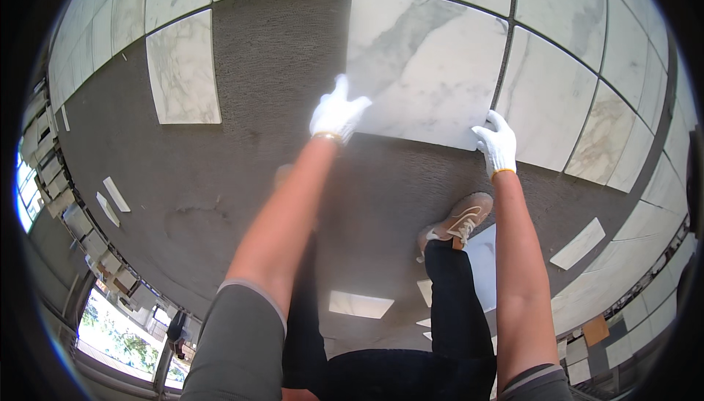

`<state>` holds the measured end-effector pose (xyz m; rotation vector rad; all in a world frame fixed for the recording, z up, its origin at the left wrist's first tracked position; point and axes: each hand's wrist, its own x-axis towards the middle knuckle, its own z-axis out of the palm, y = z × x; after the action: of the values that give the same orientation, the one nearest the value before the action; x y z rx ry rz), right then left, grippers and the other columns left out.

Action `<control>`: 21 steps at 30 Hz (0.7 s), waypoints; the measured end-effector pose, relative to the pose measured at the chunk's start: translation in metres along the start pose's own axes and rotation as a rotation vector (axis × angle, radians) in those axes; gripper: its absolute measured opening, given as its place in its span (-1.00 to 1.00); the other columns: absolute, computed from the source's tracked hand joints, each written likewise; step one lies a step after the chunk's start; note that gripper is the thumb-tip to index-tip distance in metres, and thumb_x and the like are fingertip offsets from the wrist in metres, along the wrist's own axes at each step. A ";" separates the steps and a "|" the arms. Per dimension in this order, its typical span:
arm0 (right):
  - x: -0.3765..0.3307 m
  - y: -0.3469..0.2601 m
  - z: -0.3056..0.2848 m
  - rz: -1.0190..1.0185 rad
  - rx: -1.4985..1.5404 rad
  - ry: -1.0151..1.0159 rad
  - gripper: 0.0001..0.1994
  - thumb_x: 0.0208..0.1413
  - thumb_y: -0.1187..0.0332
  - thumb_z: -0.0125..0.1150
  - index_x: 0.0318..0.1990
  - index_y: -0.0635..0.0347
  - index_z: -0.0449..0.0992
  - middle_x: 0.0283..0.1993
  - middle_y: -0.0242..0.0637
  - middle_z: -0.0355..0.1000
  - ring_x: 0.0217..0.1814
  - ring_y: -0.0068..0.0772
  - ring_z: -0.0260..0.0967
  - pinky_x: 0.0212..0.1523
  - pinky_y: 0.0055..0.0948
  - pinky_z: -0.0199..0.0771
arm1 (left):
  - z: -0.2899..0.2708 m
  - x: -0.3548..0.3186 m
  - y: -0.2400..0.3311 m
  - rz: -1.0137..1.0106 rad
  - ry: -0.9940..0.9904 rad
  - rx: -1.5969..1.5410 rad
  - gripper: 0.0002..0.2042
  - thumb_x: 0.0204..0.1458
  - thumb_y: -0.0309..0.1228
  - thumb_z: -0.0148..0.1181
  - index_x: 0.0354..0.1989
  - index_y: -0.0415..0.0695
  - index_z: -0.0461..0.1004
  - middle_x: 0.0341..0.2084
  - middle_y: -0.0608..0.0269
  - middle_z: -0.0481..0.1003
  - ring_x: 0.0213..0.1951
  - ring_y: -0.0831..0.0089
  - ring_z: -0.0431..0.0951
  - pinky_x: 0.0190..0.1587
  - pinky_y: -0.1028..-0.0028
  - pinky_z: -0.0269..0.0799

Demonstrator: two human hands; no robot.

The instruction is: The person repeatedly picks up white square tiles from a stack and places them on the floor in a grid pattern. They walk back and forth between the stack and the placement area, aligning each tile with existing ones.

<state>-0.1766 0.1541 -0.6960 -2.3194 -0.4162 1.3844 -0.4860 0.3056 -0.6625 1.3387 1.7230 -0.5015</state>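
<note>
A large white marble tile [422, 64] with grey veins lies flat on grey mortar bed, its right edge beside laid tiles. My left hand [337, 113], in a white glove, rests on the tile's near left corner with fingers spread. At the near right corner my right hand [496, 144], also gloved, grips the tile's edge. My tan shoe [458, 221] stands on the mortar below the tile.
Laid marble tiles [546, 100] fill the right and far side. A single tile [182, 70] lies apart on the left. Grey mortar bed [242, 152] covers the middle. Small tile offcuts [579, 243] lie near my feet and at left. Windows sit at lower left.
</note>
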 end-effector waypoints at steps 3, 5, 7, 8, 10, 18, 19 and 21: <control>0.003 0.002 0.000 -0.032 -0.019 0.003 -0.36 -0.05 0.34 0.38 0.25 0.38 0.44 0.19 -0.05 0.50 0.22 -0.24 0.43 0.22 -0.38 0.38 | 0.001 0.004 -0.005 0.018 -0.028 0.020 -0.06 0.03 0.15 0.18 0.53 -0.07 0.01 0.20 -0.38 0.40 0.19 -0.20 0.45 0.25 0.19 0.34; 0.002 0.000 0.000 -0.020 -0.033 0.000 -0.32 -0.06 0.34 0.40 0.28 0.40 0.40 0.27 -0.01 0.45 0.32 -0.18 0.38 0.31 -0.36 0.32 | 0.002 0.010 -0.012 0.028 -0.057 -0.041 -0.08 0.05 0.09 0.22 0.54 -0.04 -0.01 0.24 -0.30 0.38 0.20 -0.12 0.46 0.24 0.17 0.35; -0.009 -0.004 -0.004 -0.048 0.032 -0.042 -0.29 -0.05 0.33 0.40 0.30 0.41 0.37 0.32 -0.01 0.40 0.35 -0.19 0.36 0.33 -0.35 0.31 | 0.006 0.016 -0.022 0.045 -0.075 -0.187 -0.10 0.07 0.00 0.26 0.55 -0.01 -0.02 0.28 -0.21 0.35 0.20 -0.02 0.46 0.22 0.14 0.35; -0.019 -0.007 -0.007 -0.033 0.064 -0.044 -0.28 -0.04 0.32 0.40 0.31 0.41 0.35 0.34 -0.01 0.38 0.37 -0.20 0.34 0.34 -0.35 0.30 | 0.010 0.017 -0.030 0.053 -0.080 -0.306 -0.11 0.08 -0.05 0.28 0.55 0.00 -0.02 0.30 -0.14 0.34 0.20 0.04 0.46 0.22 0.13 0.35; -0.050 -0.016 -0.025 -0.159 -0.185 -0.025 -0.28 0.00 0.28 0.41 0.36 0.28 0.34 0.37 -0.02 0.35 0.40 -0.12 0.31 0.37 -0.29 0.29 | 0.019 0.017 -0.049 0.015 -0.099 -0.523 -0.12 0.09 -0.13 0.31 0.55 0.03 -0.02 0.33 -0.04 0.31 0.20 0.15 0.45 0.21 0.12 0.35; -0.291 0.002 -0.148 -0.387 -0.843 0.530 -0.12 -0.10 0.32 0.50 0.41 0.36 0.21 0.48 0.16 0.11 0.54 0.16 0.03 0.48 -0.01 0.09 | 0.054 -0.102 -0.121 -0.357 -0.424 -0.746 -0.25 0.18 -0.25 0.23 0.51 -0.15 0.06 0.17 0.08 0.44 -0.01 0.32 0.53 0.01 0.23 0.51; -0.310 0.018 -0.148 -0.203 -0.826 0.535 -0.03 -0.10 0.27 0.50 0.47 0.33 0.10 0.52 0.15 0.03 0.57 0.12 -0.03 0.51 -0.04 0.03 | 0.052 -0.121 -0.119 -0.354 -0.455 -0.718 -0.27 0.19 -0.24 0.22 0.50 -0.14 0.08 0.18 0.06 0.45 0.00 0.25 0.55 0.03 0.22 0.51; -0.337 0.054 -0.141 0.168 -0.664 0.466 0.04 -0.09 0.27 0.51 0.52 0.29 -0.04 0.54 0.10 0.00 0.57 0.03 -0.02 0.50 -0.17 0.06 | 0.039 -0.155 -0.112 -0.367 -0.527 -0.697 -0.32 0.21 -0.20 0.20 0.47 -0.14 0.16 0.17 0.04 0.47 -0.01 0.17 0.58 0.03 0.21 0.53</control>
<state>-0.2052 -0.0713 -0.4049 -3.1690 -0.6084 0.7813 -0.5678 0.1497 -0.5776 0.3522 1.4836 -0.3562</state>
